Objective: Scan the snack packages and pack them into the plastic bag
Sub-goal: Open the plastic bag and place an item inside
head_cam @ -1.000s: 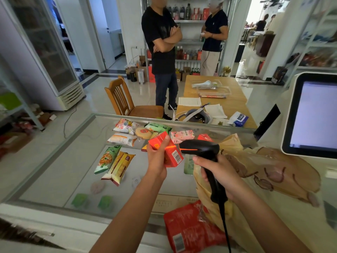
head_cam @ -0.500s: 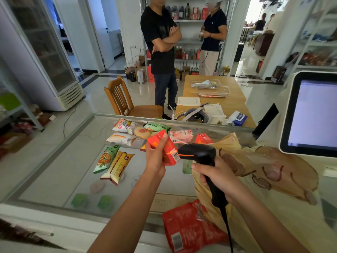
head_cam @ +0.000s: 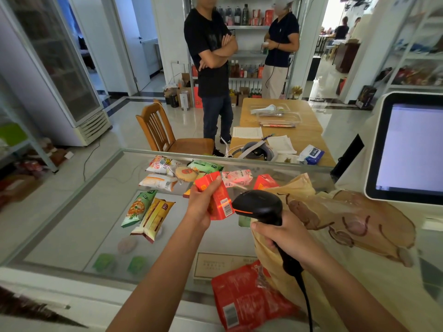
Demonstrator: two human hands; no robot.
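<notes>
Head camera looks down at both hands over the glass table [head_cam: 72, 226]. Left hand [head_cam: 203, 202] grips a red snack box [head_cam: 215, 197], now tilted so its barcode label faces the scanner [head_cam: 259, 207], which the right hand [head_cam: 285, 238] clasps by the handle. A second ago the two were apart; the scanner nose has since closed in until it sits just beside the barcode, so the read is likely happening now. Packing this box should follow: the tan plastic bag [head_cam: 335, 216] lies just right of the scanner, mouth toward the hands. A red pouch [head_cam: 247, 298] lies at its near edge. Further snack packages [head_cam: 155, 182] wait unscanned on the glass beyond.
</notes>
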